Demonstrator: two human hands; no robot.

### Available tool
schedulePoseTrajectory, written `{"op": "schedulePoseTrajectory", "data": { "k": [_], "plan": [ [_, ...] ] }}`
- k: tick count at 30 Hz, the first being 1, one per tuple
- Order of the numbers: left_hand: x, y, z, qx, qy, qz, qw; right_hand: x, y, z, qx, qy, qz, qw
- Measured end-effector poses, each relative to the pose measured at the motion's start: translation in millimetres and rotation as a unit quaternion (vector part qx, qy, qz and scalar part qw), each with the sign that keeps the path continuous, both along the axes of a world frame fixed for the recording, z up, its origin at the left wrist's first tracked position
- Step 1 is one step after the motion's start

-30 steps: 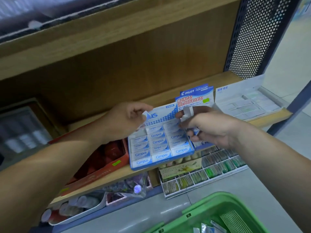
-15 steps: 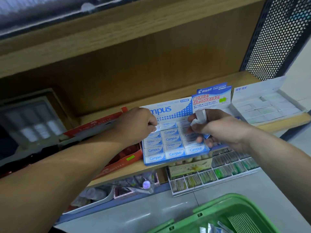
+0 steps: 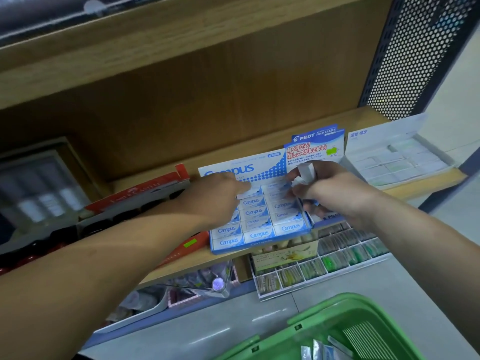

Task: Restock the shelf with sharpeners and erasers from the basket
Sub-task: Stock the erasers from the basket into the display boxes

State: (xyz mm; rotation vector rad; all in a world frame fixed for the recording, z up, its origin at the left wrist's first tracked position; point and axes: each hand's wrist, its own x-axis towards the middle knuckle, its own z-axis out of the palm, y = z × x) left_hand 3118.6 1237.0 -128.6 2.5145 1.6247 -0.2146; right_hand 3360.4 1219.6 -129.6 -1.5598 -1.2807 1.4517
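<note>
We note the right hand (image 3: 335, 193) clenched round spare erasers (image 3: 306, 172), their long axes near upright, just above the Campus box (image 3: 259, 246) at its back-right corner. The left hand (image 3: 218, 196) is nearer the back-row eraser (image 3: 253, 190), fingertips touching it. The view is blurred, so we cannot tell pinch from press. Boxed erasers lie crosswise.

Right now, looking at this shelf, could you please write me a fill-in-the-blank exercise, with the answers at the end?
1. The right hand grips white erasers, while the left hand touches the box marked ____.
2. The basket at the bottom is ____.
3. The Faber-Castell box on the left is ____.
Missing words: Campus; green; red.
</note>
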Motion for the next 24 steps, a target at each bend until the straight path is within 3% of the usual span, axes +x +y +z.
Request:
{"op": "schedulePoseTrajectory", "data": {
  "k": [5,9,11,13,15,24],
  "plan": [
    [12,-5,3,-0.012,0.038,0.03,0.999,10,-7,4,-0.002,0.028,-0.01,1.0],
    [20,-14,15,-0.003,0.045,0.035,0.998,15,-15,6,-0.038,0.156,0.006,0.987],
    [32,-24,23,0.027,-0.081,0.028,0.996,19,-19,9,-0.05,0.201,0.034,0.978],
    [53,-38,33,-0.027,-0.28,0.049,0.958,24,-24,13,-0.058,0.235,0.057,0.969],
    [71,-50,39,-0.097,-0.382,0.071,0.916,29,-28,16,-0.066,0.256,0.078,0.961],
    [91,-46,27,-0.143,-0.431,0.128,0.882,47,-36,20,-0.111,0.304,0.042,0.945]
  ]
}}
